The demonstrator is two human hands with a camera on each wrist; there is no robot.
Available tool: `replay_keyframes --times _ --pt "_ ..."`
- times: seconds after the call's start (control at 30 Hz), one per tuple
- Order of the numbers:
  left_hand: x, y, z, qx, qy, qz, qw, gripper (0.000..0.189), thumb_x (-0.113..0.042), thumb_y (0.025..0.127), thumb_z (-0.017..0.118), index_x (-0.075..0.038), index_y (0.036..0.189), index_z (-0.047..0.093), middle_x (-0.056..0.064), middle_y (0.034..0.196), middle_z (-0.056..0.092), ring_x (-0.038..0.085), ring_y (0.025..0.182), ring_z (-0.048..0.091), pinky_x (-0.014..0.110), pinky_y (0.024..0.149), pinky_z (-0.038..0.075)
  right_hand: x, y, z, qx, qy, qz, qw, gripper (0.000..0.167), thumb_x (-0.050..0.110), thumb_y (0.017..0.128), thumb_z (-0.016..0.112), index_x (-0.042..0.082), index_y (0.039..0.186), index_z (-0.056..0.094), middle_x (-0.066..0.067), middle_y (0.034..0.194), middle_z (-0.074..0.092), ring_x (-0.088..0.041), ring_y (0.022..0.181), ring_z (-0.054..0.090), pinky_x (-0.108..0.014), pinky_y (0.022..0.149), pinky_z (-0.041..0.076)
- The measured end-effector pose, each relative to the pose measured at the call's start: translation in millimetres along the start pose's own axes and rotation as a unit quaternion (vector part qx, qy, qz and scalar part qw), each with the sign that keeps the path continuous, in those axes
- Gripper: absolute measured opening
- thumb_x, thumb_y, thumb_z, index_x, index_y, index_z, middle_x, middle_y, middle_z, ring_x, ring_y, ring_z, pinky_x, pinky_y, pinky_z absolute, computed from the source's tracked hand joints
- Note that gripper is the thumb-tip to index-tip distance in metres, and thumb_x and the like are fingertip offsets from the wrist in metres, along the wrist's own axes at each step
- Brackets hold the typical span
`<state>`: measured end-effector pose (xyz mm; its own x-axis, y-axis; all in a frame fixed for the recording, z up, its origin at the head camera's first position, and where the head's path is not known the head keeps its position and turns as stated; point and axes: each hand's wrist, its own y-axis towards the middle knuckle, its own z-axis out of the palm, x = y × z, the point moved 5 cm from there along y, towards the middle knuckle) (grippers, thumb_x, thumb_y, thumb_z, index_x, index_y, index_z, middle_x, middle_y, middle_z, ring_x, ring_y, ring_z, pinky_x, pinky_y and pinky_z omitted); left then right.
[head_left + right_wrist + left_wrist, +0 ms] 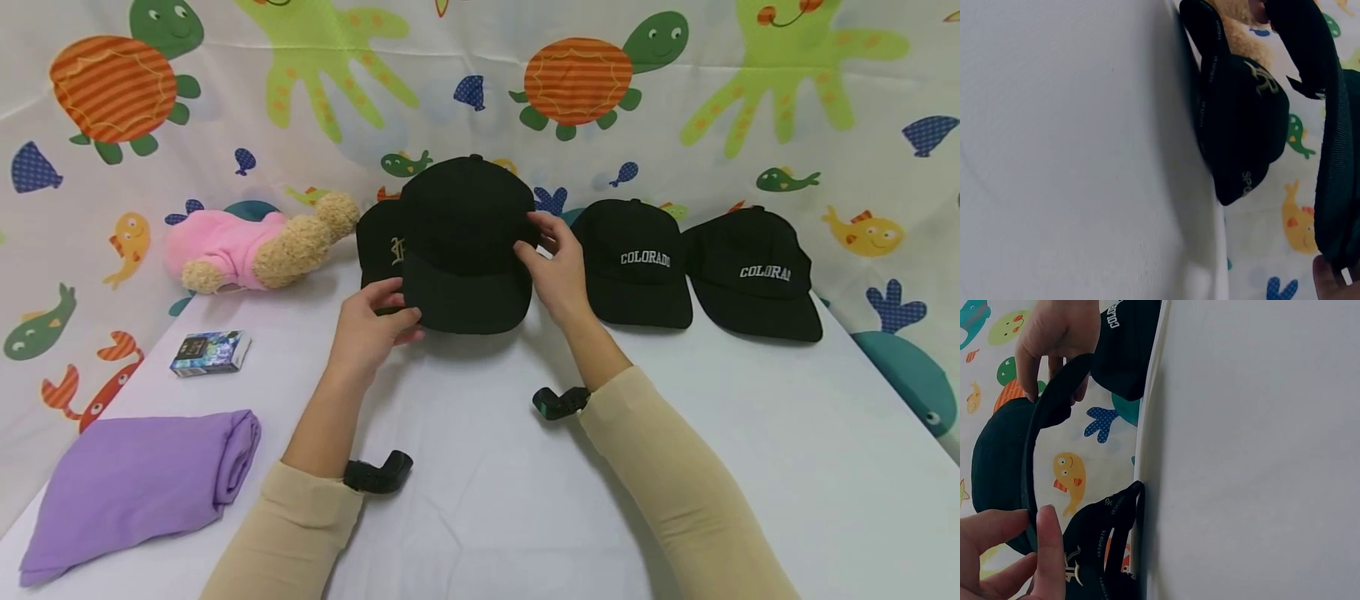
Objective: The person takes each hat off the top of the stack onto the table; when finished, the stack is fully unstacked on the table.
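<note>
A plain black baseball cap (472, 225) is held up off the table, brim toward me. My left hand (367, 329) pinches the brim's left edge; in the left wrist view its thumb and fingers lie on both sides of the brim (1030, 469). At the cap's right side, my right hand (558, 271) holds its edge between thumb and fingers. Partly hidden behind it stands another black cap (377, 242) with a gold letter, which shows more fully in the right wrist view (1244, 119). Two black caps lettered COLORADO, one nearer (630, 250) and one farther right (757, 271), sit to the right.
On the left lie a pink-clothed plush toy (262, 246), a small patterned box (210, 353) and a folded purple cloth (150, 487). A white cloth covers the table (465, 467). Behind hangs a curtain (480, 42) printed with sea animals.
</note>
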<state>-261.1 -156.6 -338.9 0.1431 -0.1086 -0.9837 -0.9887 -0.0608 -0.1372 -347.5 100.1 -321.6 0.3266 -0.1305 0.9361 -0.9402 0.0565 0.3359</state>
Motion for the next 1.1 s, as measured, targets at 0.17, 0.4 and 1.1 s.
replay_keyframes --times 0.17,0.4,1.1 --pt "0.0 0.3 6.0 0.007 0.0 0.006 1.0 0.065 0.003 0.096 0.066 -0.007 0.156 0.043 0.011 0.129 0.048 0.011 0.085 0.066 0.034 0.084 0.064 0 -2.1 -7 -0.004 0.0 -0.004 1.0 0.045 0.01 0.097 0.067 0.008 0.141 0.059 -0.009 0.15 0.054 -0.025 0.139 0.049 -0.041 0.117 0.045" --pt "4.2 4.1 14.9 0.019 -0.009 0.003 0.9998 0.065 0.005 0.095 0.067 -0.006 0.155 0.044 0.009 0.123 0.048 0.012 0.087 0.065 0.038 0.086 0.063 -3 -3.9 -17 -0.012 -0.021 -0.004 0.9997 0.047 0.012 0.096 0.067 0.009 0.142 0.059 -0.008 0.151 0.054 -0.026 0.14 0.049 -0.043 0.12 0.039" --pt "10.9 13.5 39.7 0.065 -0.04 -0.018 0.9969 0.069 0.009 0.093 0.066 -0.004 0.156 0.041 0.011 0.124 0.046 0.016 0.092 0.064 0.034 0.083 0.064 -14 -2.2 -41 -0.036 -0.03 0.01 0.9989 0.043 0.012 0.095 0.068 0.009 0.138 0.062 -0.008 0.149 0.056 -0.024 0.14 0.05 -0.037 0.119 0.041"
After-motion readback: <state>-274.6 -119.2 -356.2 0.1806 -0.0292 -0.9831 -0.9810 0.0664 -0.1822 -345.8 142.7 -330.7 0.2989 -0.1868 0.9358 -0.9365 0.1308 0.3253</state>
